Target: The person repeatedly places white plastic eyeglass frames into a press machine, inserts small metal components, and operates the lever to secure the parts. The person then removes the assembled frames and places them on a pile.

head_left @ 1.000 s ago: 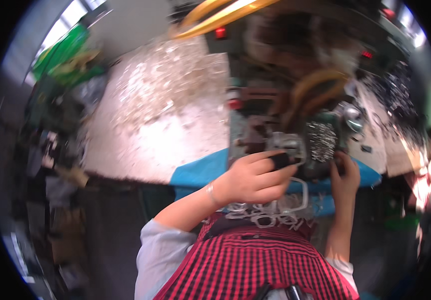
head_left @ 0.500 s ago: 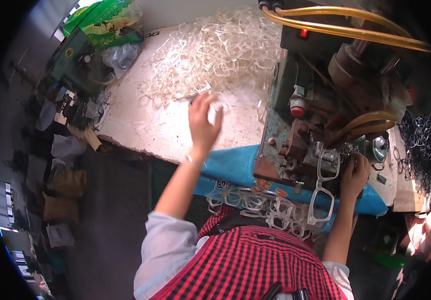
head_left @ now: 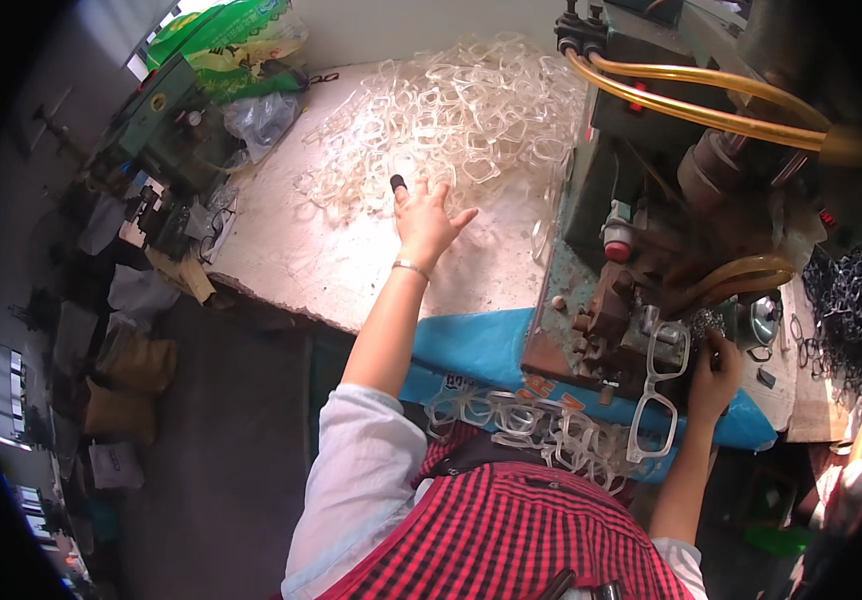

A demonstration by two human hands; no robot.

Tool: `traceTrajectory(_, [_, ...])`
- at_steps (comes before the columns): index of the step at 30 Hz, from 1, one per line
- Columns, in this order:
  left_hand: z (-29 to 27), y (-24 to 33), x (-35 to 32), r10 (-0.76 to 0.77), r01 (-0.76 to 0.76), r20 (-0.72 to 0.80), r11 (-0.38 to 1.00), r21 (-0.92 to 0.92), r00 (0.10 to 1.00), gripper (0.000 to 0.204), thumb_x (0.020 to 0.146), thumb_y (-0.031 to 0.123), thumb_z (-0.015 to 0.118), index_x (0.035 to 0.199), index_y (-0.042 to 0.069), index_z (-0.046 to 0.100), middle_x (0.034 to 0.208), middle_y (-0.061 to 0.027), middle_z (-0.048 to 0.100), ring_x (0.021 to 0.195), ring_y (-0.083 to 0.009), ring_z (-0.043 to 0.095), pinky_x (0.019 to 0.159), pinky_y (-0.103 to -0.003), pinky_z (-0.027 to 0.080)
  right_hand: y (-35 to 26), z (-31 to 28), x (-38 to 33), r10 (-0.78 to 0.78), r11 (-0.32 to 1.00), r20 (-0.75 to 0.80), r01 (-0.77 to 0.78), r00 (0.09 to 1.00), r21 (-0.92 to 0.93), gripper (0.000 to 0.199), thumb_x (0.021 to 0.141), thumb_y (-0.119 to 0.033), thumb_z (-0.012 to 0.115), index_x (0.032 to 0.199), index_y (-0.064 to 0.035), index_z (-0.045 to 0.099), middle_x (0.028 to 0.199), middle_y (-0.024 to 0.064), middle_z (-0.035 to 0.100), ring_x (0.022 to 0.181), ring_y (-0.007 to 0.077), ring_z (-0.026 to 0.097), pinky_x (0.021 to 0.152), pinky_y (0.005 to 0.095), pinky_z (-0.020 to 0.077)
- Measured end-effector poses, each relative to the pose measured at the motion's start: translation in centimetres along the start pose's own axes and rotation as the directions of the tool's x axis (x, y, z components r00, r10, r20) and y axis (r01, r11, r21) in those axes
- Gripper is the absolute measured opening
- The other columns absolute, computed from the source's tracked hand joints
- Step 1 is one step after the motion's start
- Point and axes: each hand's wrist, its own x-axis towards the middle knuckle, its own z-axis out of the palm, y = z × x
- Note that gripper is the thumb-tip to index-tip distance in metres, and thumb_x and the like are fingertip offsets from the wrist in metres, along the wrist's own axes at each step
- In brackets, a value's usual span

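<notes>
My left hand [head_left: 425, 222] is spread open over the near edge of a large heap of clear plastic eyeglass frames [head_left: 471, 115]. A black cover sits on one of its fingertips. No frame shows in its grasp. At the right, a clear eyeglass frame [head_left: 649, 386] hangs upright at the front of a green, rusty bench machine [head_left: 591, 350]. Beside it my right hand [head_left: 716, 378] is closed, fingers curled near a heap of tiny metal parts [head_left: 703, 322]. Whatever those fingers hold is too small to make out.
More clear frames [head_left: 561, 432] lie on a blue plastic sheet [head_left: 476, 335] along the front edge, close to my apron. Amber hoses [head_left: 701, 70] arch over the machine. Dark frames [head_left: 841, 310] are heaped at far right. Another green machine [head_left: 176, 120] stands at left.
My left hand has moved slightly right and its fingers have spread at the heap. The view has shifted a little. My right hand stays beside the machine.
</notes>
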Motion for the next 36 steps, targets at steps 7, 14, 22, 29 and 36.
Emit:
traceTrajectory(7, [-3.7,-6.1,-9.8,-0.254,0.276,-0.197,0.956,0.097,0.947,0.034,0.086,0.038,0.067,0.088,0.004,0.063,0.094,-0.0157,0.064,0.089,-0.0346,0.06,0.077,-0.047,0.048,-1.8,-3.3,-1.0,0.171,0.952,0.055,-0.179,0.984,0.248,0.016,0.086,0.001,0.064,0.101,0.0012,0.07,0.094,0.0085,0.066,0.091,0.0186,0.062,0.082,0.0298,0.0471])
traceTrajectory(14, [0.7,-10.9,-11.3,0.11,-0.1,-0.038,0.971,0.216,0.993,0.01,0.088,0.014,0.055,0.083,0.005,0.058,0.084,-0.0149,0.062,0.083,-0.0374,0.059,0.074,-0.048,0.047,-10.0,-2.2,4.4,0.053,0.795,0.231,-0.181,0.972,0.579,0.029,0.079,-0.002,0.07,0.108,-0.0002,0.066,0.097,0.009,0.07,0.094,0.0169,0.066,0.086,0.0293,0.0492])
traceTrajectory(22, [-9.2,3.3,-11.0,0.027,0.031,0.043,0.36,-0.932,0.999,0.007,0.095,0.005,0.059,0.093,0.001,0.054,0.083,-0.0065,0.058,0.072,-0.0179,0.058,0.066,-0.028,0.049,-11.8,-0.4,3.6,0.148,0.603,0.301,-0.327,0.942,0.728,0.054,0.076,-0.003,0.072,0.127,0.0003,0.053,0.09,0.0044,0.067,0.087,0.0121,0.064,0.082,0.0279,0.0499])
traceTrajectory(29, [-18.8,16.6,-7.5,0.28,-0.573,-0.539,0.052,-0.818,0.794,0.018,0.086,-0.012,0.057,0.102,-0.003,0.054,0.096,-0.014,0.058,0.081,-0.0208,0.062,0.072,-0.032,0.055,-14.2,-1.3,3.0,0.19,0.348,0.34,-0.387,0.921,0.854,0.053,0.079,0.0,0.068,0.129,0.0023,0.052,0.103,0.0064,0.065,0.093,0.0119,0.062,0.084,0.0269,0.049])
traceTrajectory(36, [-15.6,24.3,-12.3,0.575,-0.7,-0.515,0.149,-0.699,0.636,0.038,0.078,0.013,0.077,0.114,0.007,0.068,0.108,-0.0106,0.068,0.086,-0.0236,0.066,0.068,-0.035,0.052,-8.9,-1.6,1.2,0.28,-0.215,0.513,-0.468,0.812,0.857,0.033,0.098,-0.02,0.055,0.124,-0.0002,0.058,0.12,0.0115,0.064,0.109,0.0198,0.06,0.097,0.031,0.0462])
